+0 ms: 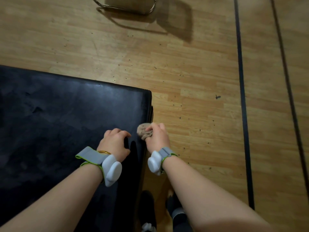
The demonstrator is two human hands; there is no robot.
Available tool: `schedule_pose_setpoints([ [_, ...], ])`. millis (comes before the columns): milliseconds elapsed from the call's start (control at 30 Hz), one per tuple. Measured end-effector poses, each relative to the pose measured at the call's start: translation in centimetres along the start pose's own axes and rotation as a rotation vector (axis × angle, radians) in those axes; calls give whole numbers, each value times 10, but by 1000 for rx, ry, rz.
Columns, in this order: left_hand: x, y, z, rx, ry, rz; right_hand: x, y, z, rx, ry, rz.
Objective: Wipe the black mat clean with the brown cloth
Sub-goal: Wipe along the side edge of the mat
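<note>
Gripping the Cloth at the Mat's Edge

Both forearms reach forward, each wearing a grey wrist strap (pixel 91 155) with a white sensor. The left hand (pixel 115 142) rests on the black mat (pixel 58 118) near its right edge, fingers curled down against the surface and holding nothing. Just beside it, the right hand (pixel 156 135) clutches the bunched brown cloth (pixel 143 130) against the mat's right edge. Dark specks dot the wooden floor (pixel 184 72) beyond. Farthest off stands a metal chair base (pixel 127 7). No writing is legible.

left hand (pixel 115 141) on mat (pixel 58 123), cloth (pixel 144 131) at its right edge
</note>
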State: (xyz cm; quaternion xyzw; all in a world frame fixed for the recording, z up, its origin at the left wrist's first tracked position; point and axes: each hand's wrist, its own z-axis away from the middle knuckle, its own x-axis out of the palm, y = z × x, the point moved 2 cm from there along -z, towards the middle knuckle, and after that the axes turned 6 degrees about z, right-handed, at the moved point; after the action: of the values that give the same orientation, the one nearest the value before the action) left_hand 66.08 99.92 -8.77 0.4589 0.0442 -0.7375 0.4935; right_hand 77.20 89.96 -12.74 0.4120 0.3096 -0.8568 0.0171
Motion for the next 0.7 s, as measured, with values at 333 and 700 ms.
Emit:
schedule_pose_setpoints([
  [333, 7, -4, 7, -2, -8, -25, 24, 11, 46, -49, -89, 10],
  [700, 13, -5, 14, 7, -15, -42, 5, 16, 8, 95, -62, -122],
])
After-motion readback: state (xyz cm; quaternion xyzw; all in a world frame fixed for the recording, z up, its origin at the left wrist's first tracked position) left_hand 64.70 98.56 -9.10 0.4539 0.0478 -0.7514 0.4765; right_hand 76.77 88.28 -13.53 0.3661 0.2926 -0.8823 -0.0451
